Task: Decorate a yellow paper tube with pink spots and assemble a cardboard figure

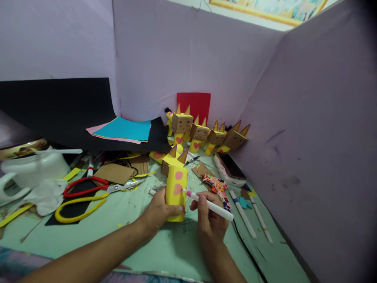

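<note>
My left hand [157,212] grips a yellow paper figure [176,188] with a brown box head, pointed ears and pink spots, holding it upright on the green table [138,239]. My right hand [209,220] holds a white marker [207,204] with a pink tip. The tip touches a pink spot on the figure's yellow body.
Several finished figures [203,135] stand in a row at the back by a red card [196,105]. A phone [230,167] and two more markers [250,214] lie to the right. Scissors with red and yellow handles [85,194], cardboard scraps [116,173], coloured paper sheets [123,129] and a white jug [32,169] lie to the left.
</note>
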